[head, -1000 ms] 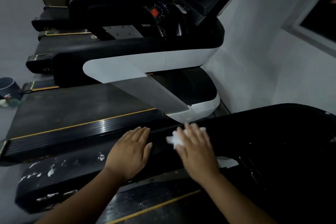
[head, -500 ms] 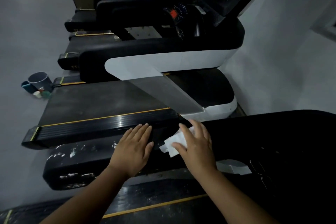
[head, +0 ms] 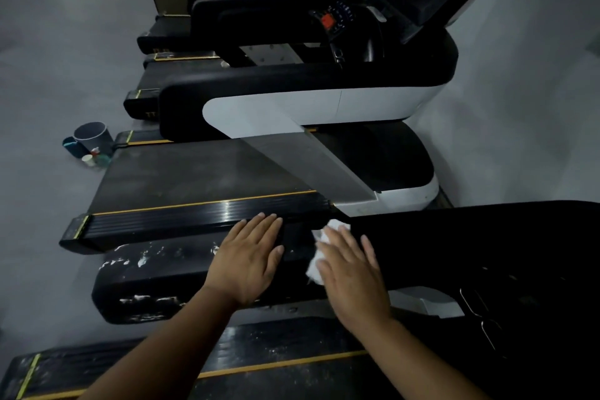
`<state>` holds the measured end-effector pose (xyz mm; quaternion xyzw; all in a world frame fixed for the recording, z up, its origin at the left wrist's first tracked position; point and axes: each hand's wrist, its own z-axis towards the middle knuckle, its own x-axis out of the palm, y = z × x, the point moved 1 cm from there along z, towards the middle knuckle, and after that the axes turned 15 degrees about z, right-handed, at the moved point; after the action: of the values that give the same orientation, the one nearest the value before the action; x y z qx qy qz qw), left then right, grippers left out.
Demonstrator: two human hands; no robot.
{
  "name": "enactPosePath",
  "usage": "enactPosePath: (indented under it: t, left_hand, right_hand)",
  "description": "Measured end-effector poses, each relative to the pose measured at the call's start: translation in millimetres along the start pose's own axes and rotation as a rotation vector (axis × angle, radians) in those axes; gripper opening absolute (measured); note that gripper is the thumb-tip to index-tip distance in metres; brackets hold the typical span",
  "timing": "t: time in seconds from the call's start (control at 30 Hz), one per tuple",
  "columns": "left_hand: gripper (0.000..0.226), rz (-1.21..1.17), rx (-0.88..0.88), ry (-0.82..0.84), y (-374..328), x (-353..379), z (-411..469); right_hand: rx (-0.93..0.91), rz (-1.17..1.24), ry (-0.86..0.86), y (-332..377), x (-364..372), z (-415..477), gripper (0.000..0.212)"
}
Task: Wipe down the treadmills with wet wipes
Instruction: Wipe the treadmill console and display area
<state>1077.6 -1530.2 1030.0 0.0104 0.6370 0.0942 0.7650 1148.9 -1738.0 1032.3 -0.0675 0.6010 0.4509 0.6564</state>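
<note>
**Wipe pressed on the near treadmill's handrail**

I see the wet wipe (head: 319, 255) flattened under my right hand (head: 352, 273), fingers spread, on the black handrail (head: 162, 273). At its 9 o'clock my left hand (head: 248, 261) lies flat, empty. A grey bucket (head: 92, 136) stands at 10 o'clock on the floor.

A single head-worn wide-angle camera looks forward and steeply down, close over both forearms, onto the scuffed black padded handrail (head: 156, 273) of the nearest treadmill. Beyond the fingertips, the frame takes in a row of black-and-white treadmills (head: 292, 107) receding along a pale grey wall (head: 519, 107).
</note>
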Motion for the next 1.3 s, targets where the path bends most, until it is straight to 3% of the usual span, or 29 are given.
enactPosePath:
  t: [0.13, 0.23, 0.37, 0.53, 0.73, 0.87, 0.93, 1.07, 1.13, 1.3]
  left_hand:
    - [0.062, -0.035, 0.013, 0.030, 0, 0, 2]
    - [0.070, -0.065, 0.046, 0.081, 14, 3, -5]
    - [0.064, 0.008, 0.012, 0.044, 57, 9, -33]
    - [0.061, -0.024, 0.029, 0.038, 64, 14, -36]
    - [0.062, -0.025, 0.091, 0.004, 79, 17, -42]
    - [0.063, 0.017, 0.067, -0.001, 104, 20, -55]
    - [0.062, 0.011, 0.063, -0.005, 106, 20, -56]
    - [0.061, -0.009, 0.098, -0.007, 107, 20, -56]
    - [0.062, 0.014, 0.106, -0.015, 118, 21, -59]
    - [0.063, 0.009, 0.034, 0.023, 137, 26, -70]
  right_hand:
    - [0.321, -0.073, -0.010, 6, 4, 42, 0.073]
    - [0.242, -0.088, 0.126, 46, 26, 49, 0.078]
    - [0.098, -0.127, 0.157, 53, 27, 24, 0.059]
    - [0.405, -0.118, 0.102, 54, 29, 59, 0.078]
    - [0.098, -0.153, 0.222, 93, 51, 30, 0.055]
    - [0.351, -0.126, 0.165, 78, 33, 51, 0.083]
    - [0.374, -0.116, 0.160, 102, 50, 71, 0.091]
    - [0.135, -0.141, 0.249, 137, 74, 47, 0.062]
    - [0.082, -0.175, 0.237, 122, 65, 30, 0.058]
    - [0.343, -0.167, 0.145, 111, 65, 71, 0.072]
